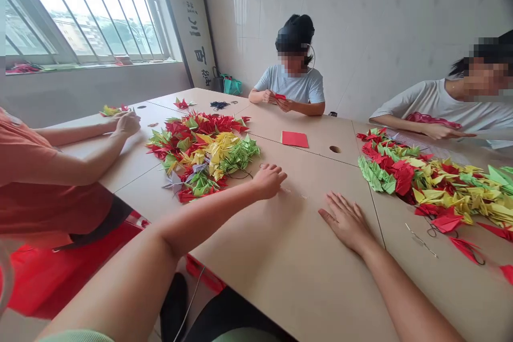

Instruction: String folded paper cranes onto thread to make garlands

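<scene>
On the table (292,278), paper cranes (204,155) point every way.

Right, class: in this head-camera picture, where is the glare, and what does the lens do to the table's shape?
Head view: the window is overexposed, daylight washing out the buildings outside; wide-angle distortion bends the edges of the table toward the frame's corners.

Co-worker's orange shirt (40,192) cut off at left edge; paper cranes (449,192) run past right edge; framed calligraphy (192,37) too blurred to read.
</scene>
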`<state>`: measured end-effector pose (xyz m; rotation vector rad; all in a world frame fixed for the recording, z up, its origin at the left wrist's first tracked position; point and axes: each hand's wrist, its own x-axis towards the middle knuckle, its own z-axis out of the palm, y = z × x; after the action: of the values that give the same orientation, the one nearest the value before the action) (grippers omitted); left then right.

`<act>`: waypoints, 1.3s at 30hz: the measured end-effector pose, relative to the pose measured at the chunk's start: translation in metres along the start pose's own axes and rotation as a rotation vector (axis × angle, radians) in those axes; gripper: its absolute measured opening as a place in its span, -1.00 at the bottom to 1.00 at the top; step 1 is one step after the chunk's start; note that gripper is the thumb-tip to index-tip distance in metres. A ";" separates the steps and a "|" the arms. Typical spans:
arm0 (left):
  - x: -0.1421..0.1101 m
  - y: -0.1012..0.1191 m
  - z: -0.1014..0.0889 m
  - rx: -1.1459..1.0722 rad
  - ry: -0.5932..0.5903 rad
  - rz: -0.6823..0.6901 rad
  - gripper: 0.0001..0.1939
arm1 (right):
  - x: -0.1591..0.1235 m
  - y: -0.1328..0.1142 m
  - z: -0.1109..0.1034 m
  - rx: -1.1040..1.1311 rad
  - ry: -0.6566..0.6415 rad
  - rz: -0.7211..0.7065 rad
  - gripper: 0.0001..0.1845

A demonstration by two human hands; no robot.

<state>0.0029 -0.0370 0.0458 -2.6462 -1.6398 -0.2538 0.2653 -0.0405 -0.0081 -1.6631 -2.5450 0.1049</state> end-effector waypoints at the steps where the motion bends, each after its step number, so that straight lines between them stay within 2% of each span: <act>1: -0.005 -0.008 -0.005 0.037 -0.019 -0.016 -0.75 | 0.000 0.002 0.001 0.007 0.006 -0.003 -0.33; 6: -0.038 -0.028 -0.031 0.172 -0.068 -0.076 -0.69 | 0.000 0.014 0.005 0.078 0.046 -0.035 -0.39; 10: -0.052 -0.037 -0.043 0.243 -0.105 -0.103 -0.79 | 0.001 0.020 0.006 0.144 0.052 -0.048 -0.43; 15: -0.052 -0.046 -0.053 0.128 -0.133 -0.144 -0.81 | 0.000 0.021 0.004 0.182 0.052 -0.050 -0.43; 20: -0.040 -0.055 -0.080 0.000 -0.110 -0.210 -0.83 | 0.001 0.024 0.004 0.260 0.089 -0.064 -0.46; 24: -0.020 -0.072 -0.108 -0.406 0.053 -0.285 -0.89 | 0.001 0.027 0.006 0.309 0.112 -0.060 -0.47; 27: -0.003 -0.083 -0.128 -0.564 0.209 -0.419 -0.90 | 0.002 0.027 0.006 0.335 0.107 -0.056 -0.45; 29: 0.007 -0.089 -0.140 -0.555 0.326 -0.497 -0.92 | 0.002 0.027 0.006 0.346 0.105 -0.056 -0.44; 33: 0.025 -0.094 -0.164 -0.535 0.550 -0.510 -0.93 | 0.002 0.026 0.003 0.345 0.114 -0.059 -0.44; 36: 0.036 -0.094 -0.180 -0.514 0.649 -0.501 -0.89 | 0.002 0.025 0.001 0.341 0.102 -0.052 -0.43; 39: 0.046 -0.090 -0.197 -0.493 0.703 -0.412 -0.82 | 0.001 0.024 0.000 0.349 0.099 -0.043 -0.43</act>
<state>-0.0825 0.0242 0.2408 -1.9986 -1.9628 -1.5563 0.2868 -0.0295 -0.0107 -1.4422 -2.3242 0.4249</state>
